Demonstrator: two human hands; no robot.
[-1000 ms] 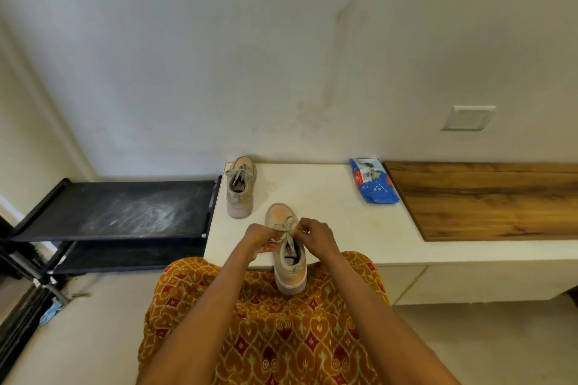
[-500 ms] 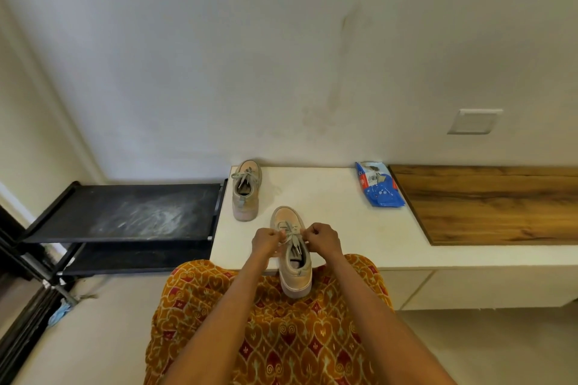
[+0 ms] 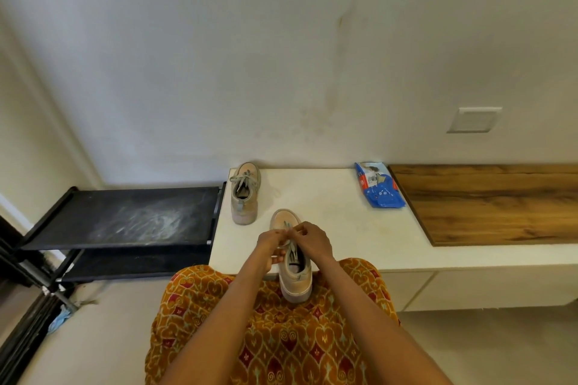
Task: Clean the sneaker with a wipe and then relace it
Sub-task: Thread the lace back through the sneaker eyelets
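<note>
Sneaker (image 3: pixel 294 272) of pale beige, suede-like fabric with a thick off-white rubber sole sits toe-away at the near edge of the white countertop (image 3: pixel 328 222), its heel overhanging the person's orange patterned garment (image 3: pixel 275 337). Its rounded toe is smooth and plain; grey flat laces (image 3: pixel 292 251) run down the tongue into the dark opening. Both hands meet over the upper eyelets. The left hand (image 3: pixel 269 248) has its thumb and forefinger pinched narrowly on a lace end near the toe side, while its lower fingers curl against the sneaker's left flank. The right hand (image 3: pixel 312 242) is curled tight, its fingertips pinching the lace just beside the left hand's tips; the exact strand each holds is too small to tell. A second sneaker (image 3: pixel 245 194), of matching cloth and already laced, stands near the countertop's back left corner, well apart from the first. A glossy blue wipes packet (image 3: pixel 378 186) lies flat near the wall, just beside a wood-grain panel (image 3: pixel 488 203). To the left stands a black, dusty rack (image 3: pixel 125 217).
</note>
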